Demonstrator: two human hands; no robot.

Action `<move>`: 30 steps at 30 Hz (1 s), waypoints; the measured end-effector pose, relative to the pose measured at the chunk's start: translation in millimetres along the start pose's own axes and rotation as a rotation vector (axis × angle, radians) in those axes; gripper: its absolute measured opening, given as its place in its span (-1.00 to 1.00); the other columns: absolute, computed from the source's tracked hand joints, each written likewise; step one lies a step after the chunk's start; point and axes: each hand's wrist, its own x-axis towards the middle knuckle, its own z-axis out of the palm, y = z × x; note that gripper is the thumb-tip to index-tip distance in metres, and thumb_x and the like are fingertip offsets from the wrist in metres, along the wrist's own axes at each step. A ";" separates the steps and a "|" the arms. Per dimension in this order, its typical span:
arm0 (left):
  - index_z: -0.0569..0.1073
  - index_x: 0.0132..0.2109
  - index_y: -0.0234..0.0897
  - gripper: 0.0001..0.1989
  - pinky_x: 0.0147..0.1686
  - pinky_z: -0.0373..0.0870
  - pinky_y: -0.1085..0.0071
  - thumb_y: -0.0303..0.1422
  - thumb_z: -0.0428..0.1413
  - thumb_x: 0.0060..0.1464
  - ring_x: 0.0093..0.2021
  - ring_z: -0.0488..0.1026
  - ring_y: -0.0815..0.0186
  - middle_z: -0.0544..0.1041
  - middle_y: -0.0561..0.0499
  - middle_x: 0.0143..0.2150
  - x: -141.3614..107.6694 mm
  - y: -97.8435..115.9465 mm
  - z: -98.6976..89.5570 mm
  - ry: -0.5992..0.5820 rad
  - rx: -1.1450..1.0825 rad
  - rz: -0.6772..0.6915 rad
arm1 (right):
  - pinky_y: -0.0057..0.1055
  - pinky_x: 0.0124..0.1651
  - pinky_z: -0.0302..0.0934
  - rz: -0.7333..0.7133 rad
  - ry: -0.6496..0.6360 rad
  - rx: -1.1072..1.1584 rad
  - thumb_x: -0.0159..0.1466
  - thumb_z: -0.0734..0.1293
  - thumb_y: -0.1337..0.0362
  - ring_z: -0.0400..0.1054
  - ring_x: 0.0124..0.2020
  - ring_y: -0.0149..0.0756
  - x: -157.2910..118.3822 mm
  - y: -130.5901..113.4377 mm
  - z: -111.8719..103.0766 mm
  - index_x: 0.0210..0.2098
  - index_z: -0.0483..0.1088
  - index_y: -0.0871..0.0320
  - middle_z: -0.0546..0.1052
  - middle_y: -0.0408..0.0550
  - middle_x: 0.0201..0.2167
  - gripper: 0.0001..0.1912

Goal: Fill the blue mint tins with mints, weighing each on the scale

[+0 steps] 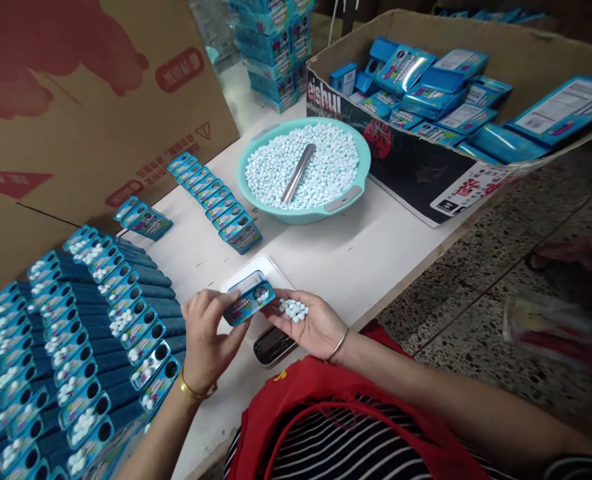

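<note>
My left hand (pixel 209 337) grips a small blue candy box (pixel 249 300) between thumb and fingers, tilted, with white candies showing at its round opening. Close beside it, my right hand (pixel 321 327) is cupped palm up, holding a small heap of pale candies (pixel 294 310). Its fingertips reach the box's edge; whether they press on it is hidden. Beneath both hands lies a white scale (pixel 271 270) with a dark display (pixel 274 345). Beyond them stands a turquoise basin (pixel 303 215) full of pale candies (pixel 271 160), with a shiny metal scoop (pixel 299 173) on top.
Rows of blue boxes (pixel 76 347), many with candies on top, fill the left side. A line of boxes (pixel 216 203) stands near the basin. A large carton (pixel 101 87) rises behind. An open carton (pixel 401 167) of packs is at right, with stacked packs (pixel 273 53) at the back.
</note>
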 end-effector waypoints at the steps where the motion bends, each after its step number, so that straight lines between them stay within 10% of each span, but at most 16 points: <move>1: 0.35 -0.07 -0.21 -0.71 -0.26 0.14 0.31 -0.33 0.18 0.04 -0.27 0.33 0.26 0.38 0.01 -0.30 0.5 -2.4 1.7 -0.020 -0.056 -0.042 | -0.42 -0.18 0.42 -0.012 -0.007 -0.012 0.24 0.17 0.44 0.50 -0.35 -0.35 -0.7 -1.9 -3.5 -0.31 0.44 0.33 0.58 0.03 -0.44 -0.79; 17: 0.36 -0.01 -0.24 -0.57 -0.17 0.29 0.28 -0.19 0.22 0.00 -0.18 0.38 0.26 0.46 -0.04 -0.16 1.5 -12.0 -2.4 -0.026 -0.171 -0.167 | -0.41 -0.07 0.40 -0.102 0.018 -0.067 0.26 0.14 0.42 0.49 -0.12 -0.26 -14.1 -31.2 -40.1 -0.22 0.43 0.31 0.60 0.12 -0.25 -0.76; 22: 0.34 0.02 -0.25 -0.69 -0.25 0.39 0.38 -0.38 0.11 0.12 -0.23 0.39 0.34 0.44 -0.05 -0.19 -6.2 35.3 -8.2 -0.032 -0.293 -0.032 | -0.35 -0.03 0.38 -0.049 0.037 -0.091 0.30 0.11 0.38 0.48 -0.09 -0.22 -25.6 -25.2 -38.5 -0.18 0.45 0.33 0.59 0.14 -0.18 -0.70; 30: 0.37 -0.14 -0.35 -0.79 -0.21 0.43 0.36 -0.42 -0.14 0.25 -0.18 0.37 0.29 0.41 -0.11 -0.15 -21.4 110.1 52.5 -0.339 -0.288 0.130 | -0.36 0.09 0.29 0.064 0.137 -0.180 0.32 0.10 0.34 0.42 0.01 -0.32 -48.9 -14.6 -56.3 -0.13 0.47 0.26 0.57 0.04 -0.09 -0.66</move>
